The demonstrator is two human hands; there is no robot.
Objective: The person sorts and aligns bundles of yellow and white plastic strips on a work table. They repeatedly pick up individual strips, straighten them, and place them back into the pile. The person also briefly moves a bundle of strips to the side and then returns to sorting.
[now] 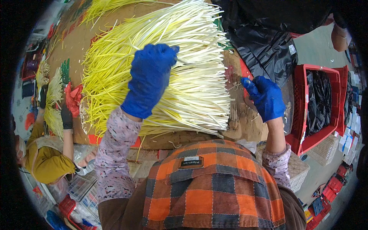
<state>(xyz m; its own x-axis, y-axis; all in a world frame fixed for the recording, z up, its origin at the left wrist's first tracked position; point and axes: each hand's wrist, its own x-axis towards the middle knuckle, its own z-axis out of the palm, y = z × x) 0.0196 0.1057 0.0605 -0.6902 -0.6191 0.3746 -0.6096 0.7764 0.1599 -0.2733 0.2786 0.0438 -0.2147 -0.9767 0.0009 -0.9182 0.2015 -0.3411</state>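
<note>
A broad heap of long stalks, apparently blanched yellow chives (198, 83), lies with white ends to the right and yellow tips to the left. Over its middle is my left hand (151, 79) in a blue glove, fingers curled into a fist. A thin greyish thing pokes out beside those fingers, too blurred to name. My right hand (266, 96), also blue-gloved, hovers right of the white ends with fingers bent and thumb extended. Whether it pinches anything is not clear. Under the heap is a worn wooden tabletop (244, 120).
Black plastic sheeting (261, 49) covers the far right. A red crate (300, 109) lined with black plastic stands beyond my right hand, near a white basket (297, 172). At left, a co-worker in dark gloves (67, 116) handles more stalks (54, 95) near red plastic (73, 96).
</note>
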